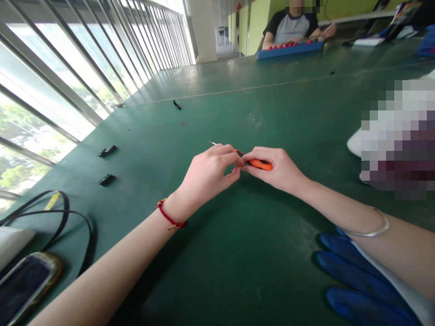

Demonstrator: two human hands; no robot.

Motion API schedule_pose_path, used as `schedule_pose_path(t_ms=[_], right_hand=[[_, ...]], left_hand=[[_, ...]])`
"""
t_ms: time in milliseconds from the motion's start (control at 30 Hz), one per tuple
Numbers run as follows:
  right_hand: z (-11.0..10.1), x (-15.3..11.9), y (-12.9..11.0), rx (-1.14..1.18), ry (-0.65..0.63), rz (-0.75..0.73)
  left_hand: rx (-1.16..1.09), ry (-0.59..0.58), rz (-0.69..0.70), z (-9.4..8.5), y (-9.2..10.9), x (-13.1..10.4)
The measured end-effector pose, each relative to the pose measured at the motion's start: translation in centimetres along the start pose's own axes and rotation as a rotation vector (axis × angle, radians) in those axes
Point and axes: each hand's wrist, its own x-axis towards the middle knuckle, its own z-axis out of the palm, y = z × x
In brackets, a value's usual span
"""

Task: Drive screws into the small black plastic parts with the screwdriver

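Observation:
An orange and black screwdriver (261,164) lies across both hands above the green table, its thin metal shaft pointing left past the knuckles. My right hand (277,166) is closed round the orange handle. Close beside it, my left hand (215,166) is bent over the front of the tool, thumb and fingertips pinched together near the black part of the handle. A tiny dark piece shows by the left fingertips, too small to name. Two small black parts (107,179) (108,151) lie on the table to the left.
A phone (25,285) and black cable (89,235) lie at the lower left. Blue gloves (360,271) are under my right forearm. Another black piece (177,105) lies farther back. Across the green table (217,113), a person sits behind a blue tray (288,50). Railings stand left.

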Motion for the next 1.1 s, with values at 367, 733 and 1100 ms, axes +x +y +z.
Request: schedule_pose_path(t_ms=[367, 733, 1100], right_hand=[[-0.02, 0.02, 0.05, 0.024, 0.032, 0.009], [-0.1, 0.02, 0.1, 0.035, 0.079, 0.023], [-0.15, 0.1, 0.0, 0.049, 0.069, 0.019]], left_hand=[[-0.019, 0.03, -0.016, 0.07, 0.03, -0.09], [-0.381, 0.037, -0.191, 0.33, -0.32, 0.1], [-0.192, 0.091, -0.214, 0.57, -0.37, -0.17]])
